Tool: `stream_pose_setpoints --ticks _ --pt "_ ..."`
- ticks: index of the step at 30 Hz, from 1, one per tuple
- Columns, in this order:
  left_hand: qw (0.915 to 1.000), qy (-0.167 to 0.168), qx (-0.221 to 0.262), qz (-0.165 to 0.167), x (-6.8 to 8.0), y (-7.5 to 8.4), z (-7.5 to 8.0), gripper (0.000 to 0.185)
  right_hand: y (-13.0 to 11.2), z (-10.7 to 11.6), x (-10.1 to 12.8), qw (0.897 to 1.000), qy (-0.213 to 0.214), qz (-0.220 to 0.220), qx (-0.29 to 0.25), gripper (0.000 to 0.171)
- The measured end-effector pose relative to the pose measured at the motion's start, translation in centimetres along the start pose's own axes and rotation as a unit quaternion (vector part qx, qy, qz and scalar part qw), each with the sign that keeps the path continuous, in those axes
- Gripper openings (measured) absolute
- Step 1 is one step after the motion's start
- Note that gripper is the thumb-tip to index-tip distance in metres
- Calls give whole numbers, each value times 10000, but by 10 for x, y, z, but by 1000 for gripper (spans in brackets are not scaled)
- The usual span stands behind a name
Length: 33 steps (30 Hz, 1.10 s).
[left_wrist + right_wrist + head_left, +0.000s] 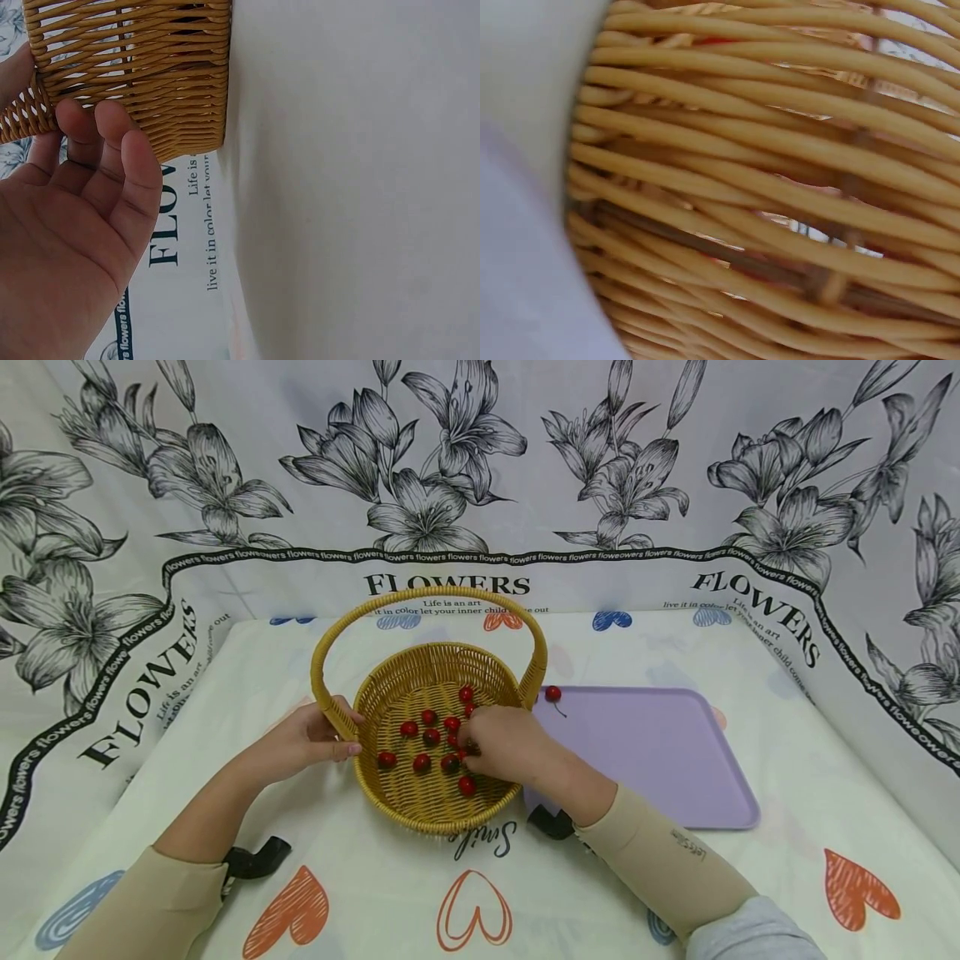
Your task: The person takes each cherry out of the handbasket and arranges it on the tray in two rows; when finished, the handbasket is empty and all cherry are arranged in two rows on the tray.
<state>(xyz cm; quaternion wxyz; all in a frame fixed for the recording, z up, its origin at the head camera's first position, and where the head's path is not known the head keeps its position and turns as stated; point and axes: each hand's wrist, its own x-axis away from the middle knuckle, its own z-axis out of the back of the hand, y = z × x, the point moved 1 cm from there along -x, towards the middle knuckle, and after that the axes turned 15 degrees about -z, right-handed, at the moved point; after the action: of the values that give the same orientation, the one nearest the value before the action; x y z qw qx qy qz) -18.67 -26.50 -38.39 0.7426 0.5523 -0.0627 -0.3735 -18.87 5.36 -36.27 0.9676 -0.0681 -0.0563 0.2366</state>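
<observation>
Left hand (311,745) grips wicker basket (405,802) by rim. Right hand (504,743) down among cherries (429,737), fingers hidden, probably pinching one. Risk: cherry slips, rolls off purple tray (660,760).

Your basket (427,760) was honey-yellow wicker, woven in tight horizontal bands, and the cherries (429,739) inside it were glossy dark red. One more red cherry (552,693) sat on the plain lilac tray (660,760). The worktop (787,693) wore a cream cloth scattered with scribbled hearts in orange and blue. Behind it, the backdrop (480,460) was white with black line-drawn lilies and black "FLOWERS" lettering. Your sleeves (667,860) were beige.
</observation>
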Motion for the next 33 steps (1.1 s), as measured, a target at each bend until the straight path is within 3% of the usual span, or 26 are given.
stream_pose_setpoints --ticks 5,12,19,25,33 --pt "10000 0 -9 -14 0 1 0 29 1 16 6 9988 65 111 -471 17" --pt "10000 30 -63 68 -1 2 0 29 5 44 25 9918 841 311 -913 23" --pt "9999 33 -84 59 0 2 0 28 15 69 44 9742 1573 634 -1486 22" --pt "9998 46 -132 103 0 2 -1 29 29 90 60 9530 2040 964 -2022 21" --pt "9999 38 -127 47 1 1 0 28 59 109 75 9391 2221 765 -2507 27"
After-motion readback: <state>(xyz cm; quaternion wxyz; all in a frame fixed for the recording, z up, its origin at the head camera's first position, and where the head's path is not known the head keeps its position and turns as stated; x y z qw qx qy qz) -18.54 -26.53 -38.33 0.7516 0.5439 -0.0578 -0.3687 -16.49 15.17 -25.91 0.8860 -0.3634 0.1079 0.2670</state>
